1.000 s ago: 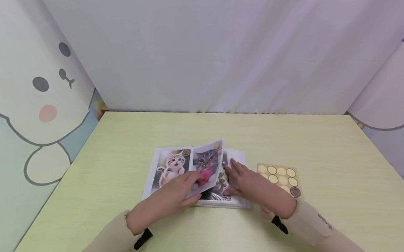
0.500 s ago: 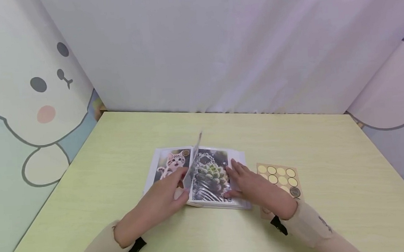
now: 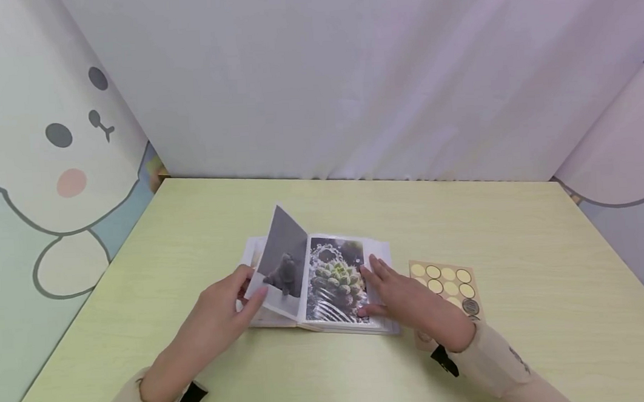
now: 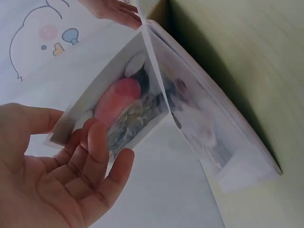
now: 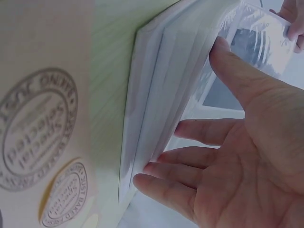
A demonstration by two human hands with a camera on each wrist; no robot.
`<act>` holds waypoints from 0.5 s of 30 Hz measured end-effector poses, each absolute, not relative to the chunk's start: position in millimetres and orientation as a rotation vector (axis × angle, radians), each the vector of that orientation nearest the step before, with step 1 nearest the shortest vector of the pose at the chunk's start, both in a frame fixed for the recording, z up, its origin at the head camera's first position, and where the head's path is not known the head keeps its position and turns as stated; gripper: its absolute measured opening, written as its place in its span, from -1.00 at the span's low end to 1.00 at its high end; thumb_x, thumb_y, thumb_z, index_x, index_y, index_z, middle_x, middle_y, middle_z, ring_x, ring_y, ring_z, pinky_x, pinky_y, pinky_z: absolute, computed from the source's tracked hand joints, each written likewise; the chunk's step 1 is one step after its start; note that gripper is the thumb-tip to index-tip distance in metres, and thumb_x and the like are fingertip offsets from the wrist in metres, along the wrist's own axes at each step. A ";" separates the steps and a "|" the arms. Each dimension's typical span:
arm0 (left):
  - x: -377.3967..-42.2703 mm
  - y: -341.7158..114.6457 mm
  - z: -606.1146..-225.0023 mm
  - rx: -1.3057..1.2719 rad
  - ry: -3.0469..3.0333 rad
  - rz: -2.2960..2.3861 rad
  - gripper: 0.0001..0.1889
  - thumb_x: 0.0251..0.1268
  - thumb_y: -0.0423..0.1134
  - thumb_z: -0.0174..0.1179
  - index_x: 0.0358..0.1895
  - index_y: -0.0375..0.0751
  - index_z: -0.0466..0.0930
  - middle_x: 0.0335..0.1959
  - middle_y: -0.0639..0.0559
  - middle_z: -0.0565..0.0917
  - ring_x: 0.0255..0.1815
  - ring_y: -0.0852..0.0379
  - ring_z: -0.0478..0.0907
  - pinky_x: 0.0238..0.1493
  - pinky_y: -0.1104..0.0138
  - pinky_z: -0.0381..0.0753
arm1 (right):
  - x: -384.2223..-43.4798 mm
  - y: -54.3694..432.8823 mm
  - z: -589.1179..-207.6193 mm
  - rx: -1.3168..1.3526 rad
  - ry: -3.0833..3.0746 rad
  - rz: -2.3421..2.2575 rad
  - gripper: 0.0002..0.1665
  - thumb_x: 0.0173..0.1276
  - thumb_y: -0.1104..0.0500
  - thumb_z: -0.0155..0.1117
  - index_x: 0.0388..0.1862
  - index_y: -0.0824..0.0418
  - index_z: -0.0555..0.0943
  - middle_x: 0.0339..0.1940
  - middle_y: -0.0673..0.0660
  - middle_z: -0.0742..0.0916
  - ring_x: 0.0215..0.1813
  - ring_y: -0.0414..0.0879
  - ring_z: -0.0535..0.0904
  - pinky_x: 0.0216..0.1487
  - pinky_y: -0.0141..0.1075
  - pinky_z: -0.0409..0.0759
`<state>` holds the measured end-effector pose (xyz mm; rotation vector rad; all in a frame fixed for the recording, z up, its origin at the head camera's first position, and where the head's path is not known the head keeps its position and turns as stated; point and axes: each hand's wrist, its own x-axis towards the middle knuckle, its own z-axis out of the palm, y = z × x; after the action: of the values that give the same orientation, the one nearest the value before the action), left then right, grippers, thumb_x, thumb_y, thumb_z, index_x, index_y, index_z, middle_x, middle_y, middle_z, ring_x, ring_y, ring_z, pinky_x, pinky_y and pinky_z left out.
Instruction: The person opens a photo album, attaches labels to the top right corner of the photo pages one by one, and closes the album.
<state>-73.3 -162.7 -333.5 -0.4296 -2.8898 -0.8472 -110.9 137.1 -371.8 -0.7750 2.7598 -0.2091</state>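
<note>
A photo album (image 3: 379, 252) lies open on the table. My left hand (image 3: 220, 303) pinches the outer edge of a lifted album page (image 3: 272, 252), which tilts over the left side and shows a dark photo of a grey animal. On that page's other face, in the left wrist view, is a cat photo (image 4: 118, 102) with a pink patch. My right hand (image 3: 406, 294) rests with extended fingers on the right edge of the album, beside a succulent photo (image 3: 337, 279). In the right wrist view its fingers (image 5: 190, 154) lie along the stacked page edges.
A brown sheet of round stickers (image 3: 442, 273) lies right of the album, partly under my right forearm. The pale wooden table (image 3: 522, 263) ends at a white curtain (image 3: 316, 86) at the back. Cartoon-printed cloth (image 3: 54, 197) hangs at the sides.
My left hand has turned the page from right to left, past upright, uncovering the succulent photo. The kitten photo on the left is now mostly covered. My right hand has stayed in place.
</note>
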 end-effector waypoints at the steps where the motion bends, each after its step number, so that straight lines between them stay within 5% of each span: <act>1: -73.2 -165.5 -333.6 -0.419 -2.892 -0.837 -0.85 0.30 -0.15 0.12 -0.34 -0.07 0.38 -0.56 0.23 0.44 -0.50 0.28 0.38 -0.48 0.46 0.37 | -110.8 136.8 -371.8 -0.772 2.757 -0.208 0.02 0.21 -0.30 0.09 0.41 0.35 0.14 0.45 0.41 0.09 0.43 0.25 0.13 -0.18 -0.13 0.65; 15: -75.6 -195.2 -347.5 -0.317 -2.986 -0.778 -0.70 0.31 -0.11 0.12 -0.56 -0.05 0.30 -0.75 0.19 0.24 -0.69 0.32 0.15 -0.65 0.47 0.16 | -110.5 135.9 -369.9 -0.775 2.759 -0.184 0.01 0.21 -0.30 0.09 0.41 0.36 0.15 0.44 0.42 0.11 0.43 0.25 0.12 -0.18 -0.12 0.65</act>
<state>-75.6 -195.2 -347.5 -0.3168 -2.9863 -0.7777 -110.5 135.9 -369.9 -0.7746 2.7589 -0.1840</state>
